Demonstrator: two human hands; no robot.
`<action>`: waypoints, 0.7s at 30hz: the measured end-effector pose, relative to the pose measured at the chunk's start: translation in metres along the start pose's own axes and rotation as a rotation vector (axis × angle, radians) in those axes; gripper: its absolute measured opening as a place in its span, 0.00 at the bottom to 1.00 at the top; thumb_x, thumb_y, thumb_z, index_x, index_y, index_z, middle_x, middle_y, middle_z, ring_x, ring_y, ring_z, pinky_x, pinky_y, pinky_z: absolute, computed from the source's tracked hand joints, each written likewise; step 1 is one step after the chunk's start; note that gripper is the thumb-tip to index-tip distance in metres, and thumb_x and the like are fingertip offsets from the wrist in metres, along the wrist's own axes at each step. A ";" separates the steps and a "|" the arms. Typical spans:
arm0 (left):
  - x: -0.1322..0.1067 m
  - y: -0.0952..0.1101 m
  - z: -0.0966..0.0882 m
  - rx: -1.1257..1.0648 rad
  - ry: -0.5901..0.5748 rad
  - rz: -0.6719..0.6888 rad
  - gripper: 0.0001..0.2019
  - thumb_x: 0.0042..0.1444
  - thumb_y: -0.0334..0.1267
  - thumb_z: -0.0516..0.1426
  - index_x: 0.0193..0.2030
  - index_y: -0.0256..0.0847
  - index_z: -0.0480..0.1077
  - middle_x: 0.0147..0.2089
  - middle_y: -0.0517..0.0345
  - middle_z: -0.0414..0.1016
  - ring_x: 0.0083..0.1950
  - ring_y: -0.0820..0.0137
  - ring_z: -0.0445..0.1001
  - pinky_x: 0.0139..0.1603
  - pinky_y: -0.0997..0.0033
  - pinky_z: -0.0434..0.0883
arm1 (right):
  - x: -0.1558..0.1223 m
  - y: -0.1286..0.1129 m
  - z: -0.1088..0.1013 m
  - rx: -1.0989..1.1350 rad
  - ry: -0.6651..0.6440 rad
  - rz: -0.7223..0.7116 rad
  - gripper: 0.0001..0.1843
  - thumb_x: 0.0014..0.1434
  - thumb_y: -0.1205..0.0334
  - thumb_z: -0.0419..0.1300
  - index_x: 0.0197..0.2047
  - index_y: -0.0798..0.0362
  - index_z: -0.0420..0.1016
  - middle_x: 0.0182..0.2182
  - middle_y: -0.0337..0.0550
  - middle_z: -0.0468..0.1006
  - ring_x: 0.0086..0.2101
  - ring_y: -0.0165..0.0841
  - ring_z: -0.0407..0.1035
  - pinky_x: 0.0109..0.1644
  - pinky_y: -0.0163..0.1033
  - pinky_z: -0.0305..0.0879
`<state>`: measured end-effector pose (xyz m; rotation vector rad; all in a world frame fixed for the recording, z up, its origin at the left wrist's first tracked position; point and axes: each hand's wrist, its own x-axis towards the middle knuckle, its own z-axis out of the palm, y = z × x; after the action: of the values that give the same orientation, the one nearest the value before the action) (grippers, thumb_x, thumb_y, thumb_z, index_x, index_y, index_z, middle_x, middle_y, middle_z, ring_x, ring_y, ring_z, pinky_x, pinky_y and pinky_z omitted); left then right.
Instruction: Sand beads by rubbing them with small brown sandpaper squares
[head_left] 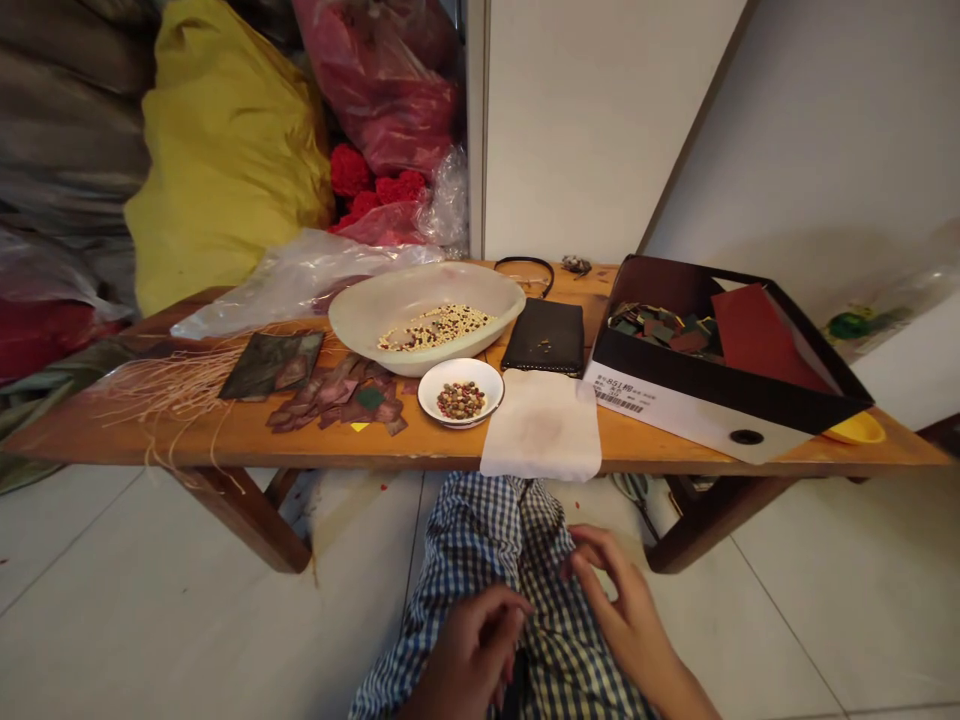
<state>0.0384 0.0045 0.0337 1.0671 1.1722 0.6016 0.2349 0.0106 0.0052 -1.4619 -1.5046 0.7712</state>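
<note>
Behind the long orange-brown wooden desk [442, 445] stands a smooth white wall panel [600, 120], with a bulging yellow sack [225, 150] and glossy red plastic bags [379, 90] piled behind its left end; pale square floor tiles [150, 570] run beneath it.

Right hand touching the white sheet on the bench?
Apart. The head view shows the right hand on the checked fabric, below the bench edge, with a plain gap to the white sheet.

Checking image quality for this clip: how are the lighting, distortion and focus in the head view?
Head view: warm, dim light; soft shadow on the pale wall; mild sheen on the white plastic bowl; wide-angle bowing along the long orange wooden bench; no obvious blur.
</note>
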 end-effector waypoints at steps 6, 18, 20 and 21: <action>0.053 0.012 -0.027 -0.139 0.214 0.165 0.15 0.51 0.50 0.58 0.33 0.39 0.73 0.21 0.58 0.73 0.25 0.70 0.71 0.31 0.71 0.66 | 0.029 0.021 -0.019 0.169 0.111 0.197 0.14 0.56 0.53 0.60 0.25 0.51 0.64 0.24 0.38 0.70 0.31 0.34 0.68 0.37 0.39 0.66; 0.106 0.029 0.011 -0.512 0.127 0.199 0.14 0.49 0.48 0.61 0.37 0.39 0.74 0.46 0.51 0.78 0.48 0.63 0.73 0.45 0.66 0.70 | 0.049 0.008 0.000 0.654 0.149 0.296 0.18 0.53 0.49 0.61 0.24 0.50 0.59 0.21 0.36 0.66 0.25 0.32 0.64 0.31 0.38 0.63; 0.099 0.028 0.016 -0.670 0.020 0.190 0.14 0.48 0.44 0.61 0.42 0.43 0.73 0.51 0.53 0.76 0.55 0.61 0.70 0.52 0.63 0.68 | 0.036 0.002 -0.001 0.703 0.117 0.323 0.18 0.52 0.50 0.61 0.23 0.50 0.58 0.22 0.37 0.67 0.26 0.33 0.65 0.33 0.39 0.64; 0.095 0.028 0.019 -0.745 -0.041 0.183 0.16 0.48 0.43 0.60 0.44 0.44 0.73 0.52 0.54 0.75 0.57 0.61 0.69 0.54 0.62 0.66 | 0.029 -0.001 -0.002 0.735 0.096 0.337 0.17 0.51 0.51 0.62 0.23 0.50 0.59 0.22 0.38 0.67 0.27 0.33 0.65 0.33 0.39 0.64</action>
<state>0.0901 0.0895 0.0179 0.5389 0.7120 1.0502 0.2385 0.0393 0.0115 -1.1576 -0.7638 1.2703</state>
